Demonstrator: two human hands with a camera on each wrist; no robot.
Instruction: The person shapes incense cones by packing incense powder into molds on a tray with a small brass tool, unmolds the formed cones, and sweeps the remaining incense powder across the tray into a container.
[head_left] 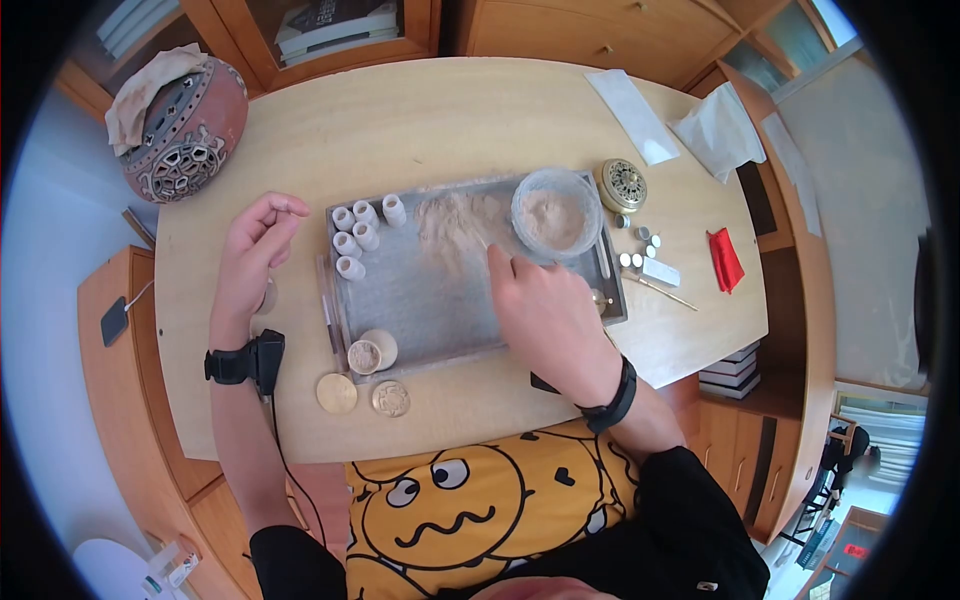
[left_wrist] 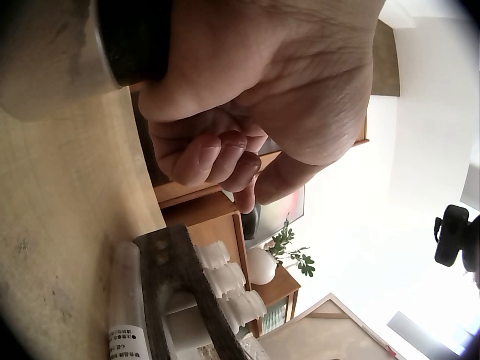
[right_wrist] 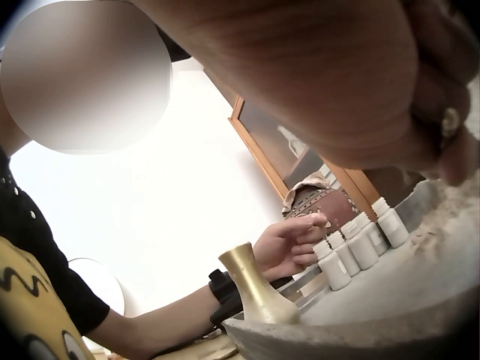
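My right hand [head_left: 550, 320] is over the grey tray [head_left: 425, 310], fingers curled around a slim gold-coloured tool [right_wrist: 450, 120], mostly hidden by the hand. Just beyond the fingertips, light-brown powder [head_left: 455, 222] is spread along the tray's far side. A grey bowl [head_left: 518, 222] holding similar powder stands at the tray's far right corner. To the left of the tray, my left hand [head_left: 258, 245] hovers with loosely bent fingers and nothing in them. Nearest to it, several small white bottles [head_left: 366, 236] stand uncapped. A gold vase [right_wrist: 255, 289], with powder at its mouth, occupies the near left corner.
Two round gold pieces [head_left: 336, 392] lie in front of the tray. A clear tube [left_wrist: 126, 292] runs along its left side. Rightward are a pierced brass burner [head_left: 623, 185], small jars, a thin brass stick [head_left: 668, 294] and a red pouch [head_left: 725, 260]. A patterned pot [head_left: 195, 130] stands far left.
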